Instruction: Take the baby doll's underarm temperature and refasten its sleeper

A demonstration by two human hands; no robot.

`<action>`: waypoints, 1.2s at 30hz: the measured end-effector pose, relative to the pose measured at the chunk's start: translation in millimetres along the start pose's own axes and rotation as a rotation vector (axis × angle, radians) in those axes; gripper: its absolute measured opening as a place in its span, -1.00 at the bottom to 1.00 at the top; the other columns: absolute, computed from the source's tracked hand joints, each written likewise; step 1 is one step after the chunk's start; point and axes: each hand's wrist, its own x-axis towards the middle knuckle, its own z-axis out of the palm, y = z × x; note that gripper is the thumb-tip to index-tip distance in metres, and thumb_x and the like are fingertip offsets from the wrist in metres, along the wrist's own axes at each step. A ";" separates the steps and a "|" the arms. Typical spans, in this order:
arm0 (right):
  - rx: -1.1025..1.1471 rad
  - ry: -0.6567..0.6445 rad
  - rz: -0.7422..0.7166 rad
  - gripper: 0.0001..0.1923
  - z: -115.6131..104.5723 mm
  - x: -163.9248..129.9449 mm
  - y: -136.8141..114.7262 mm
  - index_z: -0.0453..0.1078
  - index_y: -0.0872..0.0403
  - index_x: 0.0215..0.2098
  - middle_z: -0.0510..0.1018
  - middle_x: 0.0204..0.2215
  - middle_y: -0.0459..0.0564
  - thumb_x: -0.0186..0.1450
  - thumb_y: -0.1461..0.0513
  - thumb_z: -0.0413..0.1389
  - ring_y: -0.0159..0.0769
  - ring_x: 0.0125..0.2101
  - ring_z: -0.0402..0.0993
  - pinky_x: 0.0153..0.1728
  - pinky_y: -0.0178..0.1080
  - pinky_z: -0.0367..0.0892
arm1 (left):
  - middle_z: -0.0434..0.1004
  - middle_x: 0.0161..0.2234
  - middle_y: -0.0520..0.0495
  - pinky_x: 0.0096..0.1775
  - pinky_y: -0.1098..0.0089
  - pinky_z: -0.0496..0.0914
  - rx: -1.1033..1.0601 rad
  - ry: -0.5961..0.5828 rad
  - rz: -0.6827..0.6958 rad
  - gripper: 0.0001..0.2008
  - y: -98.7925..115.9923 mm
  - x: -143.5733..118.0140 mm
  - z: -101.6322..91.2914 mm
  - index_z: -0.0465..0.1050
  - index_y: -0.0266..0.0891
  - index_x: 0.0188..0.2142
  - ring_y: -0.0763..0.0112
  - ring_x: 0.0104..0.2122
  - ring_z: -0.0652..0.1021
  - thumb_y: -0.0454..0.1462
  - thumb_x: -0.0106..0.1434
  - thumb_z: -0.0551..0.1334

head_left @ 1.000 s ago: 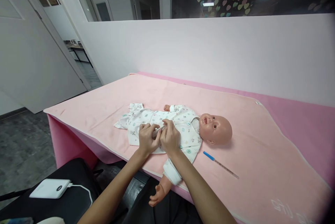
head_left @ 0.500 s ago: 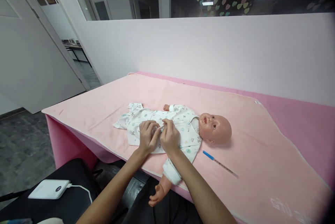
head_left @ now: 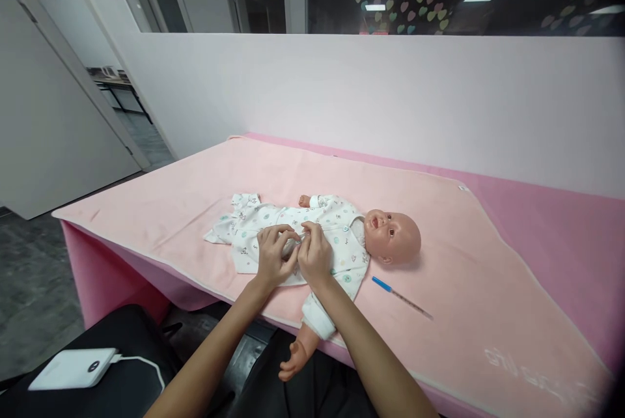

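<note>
A baby doll [head_left: 398,237] lies on its back with its head to the right, dressed in a white patterned romper [head_left: 347,258]. My left hand [head_left: 274,256] is closed at the middle of the romper's front, its thumb and fingertips pinching the cloth edge. Right beside it, my right hand [head_left: 315,254] pinches the same edge, the two sets of fingertips almost touching. Whether a snap or button sits between them is too small to tell. One doll arm [head_left: 300,353], its white cuff turned back, hangs over the near table edge under my right forearm.
A pen [head_left: 383,284] with a blue cap lies beside the doll on the pink blanket [head_left: 469,288] covering the table. At lower left, a white power bank [head_left: 73,369] with a cable rests on a black chair [head_left: 131,333]. A white wall [head_left: 390,92] stands behind.
The view has shifted slightly to the right. My hands stay at the romper's front with small finger movements; the pale edge seen raised between them is lower now.
</note>
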 end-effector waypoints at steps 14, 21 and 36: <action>-0.037 -0.073 0.029 -0.70 -1.9 1.5 -2.8 0.30 0.07 -0.22 0.46 -0.32 -0.01 0.21 0.40 -0.18 -0.32 -0.27 0.40 -0.25 -0.31 0.33 | 0.43 -0.22 -0.08 -0.10 0.21 0.13 0.077 -0.068 -0.045 -0.88 -0.4 3.1 0.6 0.38 -0.18 -0.31 0.21 -0.17 0.37 -0.29 0.11 0.15; -0.107 0.071 0.047 -0.73 -71.0 -14.1 -8.5 0.32 0.09 -0.22 0.45 -0.24 0.06 0.26 0.36 -0.18 -0.27 -0.16 0.37 -0.13 -0.22 0.30 | 0.45 -0.33 -0.03 -0.12 0.22 0.12 0.095 -0.041 -0.099 -0.90 -1.9 3.8 1.5 0.32 -0.20 -0.36 0.25 -0.24 0.39 -0.36 0.07 0.14; -0.694 -0.189 0.478 -0.71 -215.4 -93.3 24.8 0.37 0.08 -0.37 0.51 -0.36 0.05 0.30 0.13 -0.12 -0.18 -0.32 0.40 -0.28 -0.19 0.25 | 0.36 -0.44 -0.01 -0.33 0.38 0.26 -0.171 0.250 -0.290 -0.88 -9.4 -2.0 3.2 0.34 -0.22 -0.30 0.37 -0.36 0.38 -0.30 0.11 0.15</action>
